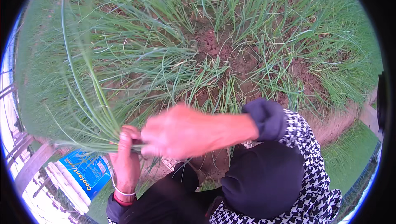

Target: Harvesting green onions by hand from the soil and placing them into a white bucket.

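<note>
A loose bunch of long green onion-like seedlings (103, 117) fans up and left from my left hand (125, 162), whose thumb and fingers grip it near the base. A white bangle (119, 190) and a red band circle that wrist. My right hand (173, 131), blurred by motion, lies across in front of me with its fingertips at the base end of the bunch. Whether those fingers hold any stems is not clear. Ahead of both hands, more of the same plants (161, 66) grow thickly and lean over reddish-brown soil (213, 41).
At lower left, a blue and white plastic coolant bucket (92, 174) leans beside my left forearm. My dark-clothed legs (167, 196) are bent below the hands. A bare earth ridge (340, 125) runs along the right, with more green growth (349, 152) beyond it.
</note>
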Demonstrator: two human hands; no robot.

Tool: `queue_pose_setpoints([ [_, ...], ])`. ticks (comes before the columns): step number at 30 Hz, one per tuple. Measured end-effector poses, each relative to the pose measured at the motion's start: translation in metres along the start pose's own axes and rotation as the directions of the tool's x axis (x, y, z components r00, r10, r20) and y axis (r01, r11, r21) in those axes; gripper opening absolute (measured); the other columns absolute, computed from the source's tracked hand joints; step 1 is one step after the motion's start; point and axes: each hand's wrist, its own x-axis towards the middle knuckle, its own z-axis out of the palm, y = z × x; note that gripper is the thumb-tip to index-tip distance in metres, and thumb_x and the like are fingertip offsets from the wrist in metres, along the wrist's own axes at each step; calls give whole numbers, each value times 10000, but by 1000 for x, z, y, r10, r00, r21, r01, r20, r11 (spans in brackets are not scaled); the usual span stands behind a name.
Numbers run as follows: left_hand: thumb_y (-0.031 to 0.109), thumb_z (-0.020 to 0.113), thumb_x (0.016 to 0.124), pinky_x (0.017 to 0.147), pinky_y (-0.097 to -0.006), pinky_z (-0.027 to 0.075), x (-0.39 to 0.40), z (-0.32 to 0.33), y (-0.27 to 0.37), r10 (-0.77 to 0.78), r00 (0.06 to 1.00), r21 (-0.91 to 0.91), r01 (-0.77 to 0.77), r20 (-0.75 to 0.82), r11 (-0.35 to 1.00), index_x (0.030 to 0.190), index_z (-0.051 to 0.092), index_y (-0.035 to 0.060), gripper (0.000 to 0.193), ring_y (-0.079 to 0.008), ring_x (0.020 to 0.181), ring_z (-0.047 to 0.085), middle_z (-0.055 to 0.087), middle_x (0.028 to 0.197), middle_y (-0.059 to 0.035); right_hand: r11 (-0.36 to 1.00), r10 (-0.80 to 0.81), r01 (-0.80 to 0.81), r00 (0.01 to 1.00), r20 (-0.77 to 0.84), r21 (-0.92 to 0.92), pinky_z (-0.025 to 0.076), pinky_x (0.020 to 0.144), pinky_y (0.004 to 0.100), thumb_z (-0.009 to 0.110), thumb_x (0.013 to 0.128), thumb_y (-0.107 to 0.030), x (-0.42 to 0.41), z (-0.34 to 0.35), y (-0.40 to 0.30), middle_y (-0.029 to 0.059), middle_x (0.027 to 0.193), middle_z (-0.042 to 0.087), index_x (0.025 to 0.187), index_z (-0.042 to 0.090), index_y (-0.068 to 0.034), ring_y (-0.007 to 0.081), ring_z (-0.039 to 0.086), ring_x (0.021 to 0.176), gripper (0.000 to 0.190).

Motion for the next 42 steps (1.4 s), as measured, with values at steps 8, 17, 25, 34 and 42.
queue_pose_setpoints([
  [8, 289, 412, 950, 679, -303, 327, 2, -32, 4, 202, 975, 18, -201, -89, 979, 778, 456, 73, 280, -162, 689, 411, 416, 622, -27, 593, 508, -735, 657, -557, -327, 476, 588, 342, 496, 806, -259, -56, -119, 146, 109, 682, 621, 732, 603, -30, 212, 599, 627, 263],
  [17, 275, 419, 947, 677, -311, 337, -3, -40, 3, 157, 973, -50, -168, -167, 985, 770, 462, 62, 281, -178, 674, 423, 429, 601, -37, 771, 316, -184, 942, 116, -610, 462, 761, 420, 532, 628, -45, -98, -30, 193, 176, 734, 594, 655, 593, 1, 324, 585, 774, 82],
  [25, 284, 439, 941, 665, -294, 330, -4, -38, -1, 128, 978, -92, -144, -166, 985, 773, 473, 55, 286, -175, 675, 431, 418, 594, -33, 771, 292, -215, 956, 32, -600, 447, 770, 409, 543, 697, -117, -91, -20, 180, 164, 746, 588, 733, 570, -5, 332, 593, 742, 120],
  [34, 294, 417, 950, 658, -293, 311, -9, -40, -3, 106, 985, -61, -115, -133, 991, 804, 456, 72, 269, -155, 661, 372, 362, 601, -9, 705, 501, -508, 850, -160, -495, 476, 725, 440, 618, 712, -132, -80, 2, 190, 150, 897, 569, 889, 579, -21, 342, 570, 880, 212],
  [42, 296, 415, 949, 635, -287, 330, -6, -29, -7, 78, 989, -52, -85, -124, 995, 808, 458, 70, 269, -166, 621, 404, 381, 600, -19, 683, 347, -295, 936, -58, -668, 483, 701, 390, 586, 737, -126, -97, 6, 202, 109, 809, 560, 884, 599, -55, 290, 564, 814, 164],
])
